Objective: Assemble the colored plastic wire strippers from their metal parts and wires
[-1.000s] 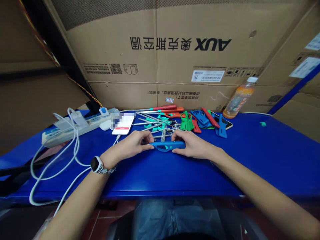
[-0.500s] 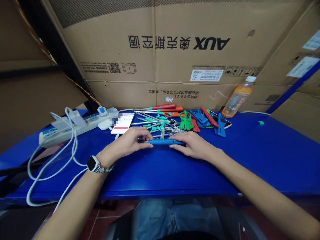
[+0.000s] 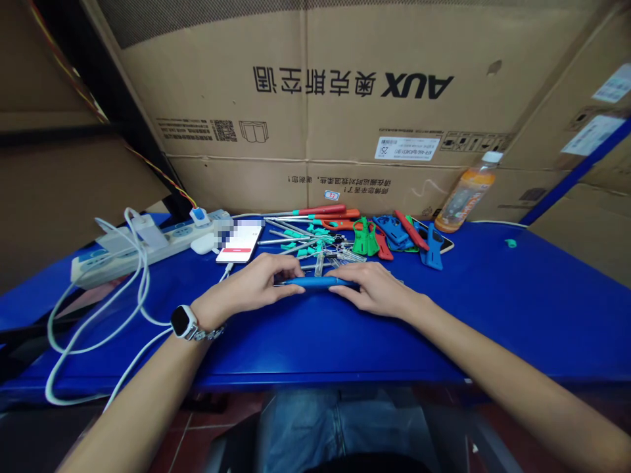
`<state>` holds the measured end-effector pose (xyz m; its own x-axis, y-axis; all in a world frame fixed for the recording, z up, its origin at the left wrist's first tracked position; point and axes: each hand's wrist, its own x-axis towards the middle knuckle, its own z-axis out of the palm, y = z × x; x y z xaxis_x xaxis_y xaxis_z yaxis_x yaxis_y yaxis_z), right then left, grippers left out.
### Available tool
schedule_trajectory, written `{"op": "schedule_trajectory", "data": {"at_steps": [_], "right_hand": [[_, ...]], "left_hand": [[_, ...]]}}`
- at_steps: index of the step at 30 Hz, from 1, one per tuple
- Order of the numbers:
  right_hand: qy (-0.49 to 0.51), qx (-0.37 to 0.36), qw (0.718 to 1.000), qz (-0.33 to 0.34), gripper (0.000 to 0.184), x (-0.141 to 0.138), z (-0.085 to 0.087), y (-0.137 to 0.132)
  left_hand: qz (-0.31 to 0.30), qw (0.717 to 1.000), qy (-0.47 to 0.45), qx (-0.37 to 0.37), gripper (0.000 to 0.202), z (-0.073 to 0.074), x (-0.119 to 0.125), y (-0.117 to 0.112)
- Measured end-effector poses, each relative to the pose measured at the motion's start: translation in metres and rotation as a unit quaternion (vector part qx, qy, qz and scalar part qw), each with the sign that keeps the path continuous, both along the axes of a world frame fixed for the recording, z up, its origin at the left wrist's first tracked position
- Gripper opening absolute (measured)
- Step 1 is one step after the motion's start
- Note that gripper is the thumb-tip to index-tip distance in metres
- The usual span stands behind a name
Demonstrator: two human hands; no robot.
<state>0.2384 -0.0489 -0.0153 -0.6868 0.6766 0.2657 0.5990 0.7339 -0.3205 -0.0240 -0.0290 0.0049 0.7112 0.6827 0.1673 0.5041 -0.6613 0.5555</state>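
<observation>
Both hands hold one long blue plastic handle piece [image 3: 315, 282] edge-up just above the blue table [image 3: 517, 309]. My left hand [image 3: 256, 286], with a watch on its wrist, is closed on the piece's left end, where a thin metal rod sticks out. My right hand [image 3: 377, 288] is closed on its right end. Right behind the hands lies a heap of metal rods and teal clips [image 3: 310, 244].
Red, green and blue plastic handle parts [image 3: 389, 235] lie behind the hands. A phone [image 3: 240, 242] and a white power strip [image 3: 142, 244] with looping cables sit at the left. An orange drink bottle [image 3: 466, 195] leans on the cardboard boxes [image 3: 345, 98] at the back.
The blue piece has been turned from lying flat, its cut-outs showing, to edge-on. Both hands have stayed on its ends.
</observation>
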Motion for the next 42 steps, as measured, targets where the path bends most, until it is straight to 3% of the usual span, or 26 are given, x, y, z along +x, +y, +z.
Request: {"op": "schedule_trajectory", "data": {"at_steps": [8, 14, 17, 24, 28, 35, 42], "right_hand": [[0.013, 0.010, 1.000, -0.019, 0.030, -0.002, -0.003, 0.002], [-0.078, 0.063, 0.993, -0.063, 0.050, -0.002, -0.002, 0.002], [-0.086, 0.080, 0.990, -0.074, 0.050, -0.002, -0.004, 0.002], [0.005, 0.036, 0.998, -0.042, 0.031, -0.004, -0.008, 0.004], [0.053, 0.025, 0.997, -0.058, 0.027, -0.001, -0.006, 0.006], [0.037, 0.013, 0.999, -0.026, 0.032, 0.007, -0.005, 0.008], [-0.001, -0.009, 1.000, -0.022, 0.031, 0.003, -0.002, 0.003]], "left_hand": [[-0.020, 0.999, 0.010, 0.041, 0.019, 0.001, 0.002, -0.003], [-0.011, 0.999, 0.006, 0.047, 0.020, 0.003, 0.001, -0.002], [0.004, 0.999, 0.013, 0.048, 0.019, 0.001, 0.001, -0.003], [-0.033, 0.998, -0.004, 0.047, 0.029, -0.001, 0.005, -0.004], [-0.020, 0.999, -0.011, 0.038, 0.030, 0.000, -0.001, 0.000], [-0.002, 0.999, -0.018, 0.029, 0.033, -0.001, -0.007, 0.006], [-0.022, 0.999, -0.033, 0.012, 0.028, -0.002, -0.009, 0.010]]}}
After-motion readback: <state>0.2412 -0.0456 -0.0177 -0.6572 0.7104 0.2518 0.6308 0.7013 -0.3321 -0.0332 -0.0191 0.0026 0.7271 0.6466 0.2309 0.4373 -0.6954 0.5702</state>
